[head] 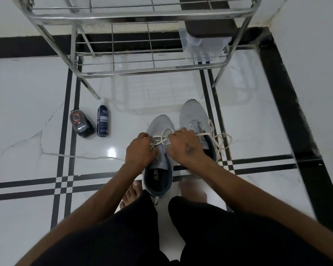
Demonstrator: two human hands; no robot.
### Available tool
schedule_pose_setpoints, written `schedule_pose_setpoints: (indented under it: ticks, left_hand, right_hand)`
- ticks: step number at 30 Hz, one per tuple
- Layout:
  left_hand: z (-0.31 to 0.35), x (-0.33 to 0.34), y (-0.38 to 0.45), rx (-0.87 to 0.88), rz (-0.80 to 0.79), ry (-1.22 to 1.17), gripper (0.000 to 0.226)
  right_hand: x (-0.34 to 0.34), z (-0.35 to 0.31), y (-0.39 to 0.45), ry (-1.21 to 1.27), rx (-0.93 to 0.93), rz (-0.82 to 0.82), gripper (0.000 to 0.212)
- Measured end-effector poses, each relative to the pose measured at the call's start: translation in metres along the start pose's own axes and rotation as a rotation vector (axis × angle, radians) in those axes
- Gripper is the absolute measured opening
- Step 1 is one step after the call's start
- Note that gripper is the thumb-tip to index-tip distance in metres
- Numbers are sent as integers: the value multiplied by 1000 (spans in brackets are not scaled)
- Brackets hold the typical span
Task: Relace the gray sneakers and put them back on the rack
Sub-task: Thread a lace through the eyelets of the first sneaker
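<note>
On the white tiled floor (27, 112) before the metal rack (142, 70), two gray sneakers (158, 129) sit side by side. Left hand (140, 150) and right hand (186, 144) each have a clenched grip pinching the white lace (166, 131) over the nearer sneaker. Two dark bottles (102, 120) stand well apart to the left.

Even, cool indoor light from overhead; a bright glare spot sits on the glossy floor (112, 151), which mirrors the rack (142, 70) faintly. Wide-angle bending curves the edges. Shadows are soft; near legs blur slightly.
</note>
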State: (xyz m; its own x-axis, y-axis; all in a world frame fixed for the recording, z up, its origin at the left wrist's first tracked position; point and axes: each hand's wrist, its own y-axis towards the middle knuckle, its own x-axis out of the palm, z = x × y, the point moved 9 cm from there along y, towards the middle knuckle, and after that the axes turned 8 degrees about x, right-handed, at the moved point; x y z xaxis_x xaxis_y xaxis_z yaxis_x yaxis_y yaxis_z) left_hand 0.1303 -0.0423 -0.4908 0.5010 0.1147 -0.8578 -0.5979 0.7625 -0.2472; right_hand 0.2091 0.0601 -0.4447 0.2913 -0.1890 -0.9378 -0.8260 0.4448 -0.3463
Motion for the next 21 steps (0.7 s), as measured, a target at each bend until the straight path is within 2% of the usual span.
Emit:
schedule_pose_setpoints:
  ticks: [5,7,8,10,13,17,21]
  left_hand:
    - [-11,0,-1,-56,48,-46,35]
    - [-17,1,-3,-84,58,-69,34]
    - [-19,1,-3,-88,60,-75,33]
    - [-23,1,-4,-109,60,-77,32]
    - [-25,1,-3,-121,55,-63,32]
    - [-17,2,1,-104,41,-41,33]
    - [-21,5,3,-85,51,-12,34]
  right_hand:
    - [16,0,12,-117,-43,-112,12]
    - [-1,24,7,-189,-23,-71,8]
    - [-11,40,5,-219,8,-22,11]
    - [-26,74,-3,-298,80,13,31]
    - [-44,94,-17,-282,142,84,25]
    - [-40,56,-18,-208,43,152,22]
    - [-9,-3,5,-75,-66,51,22]
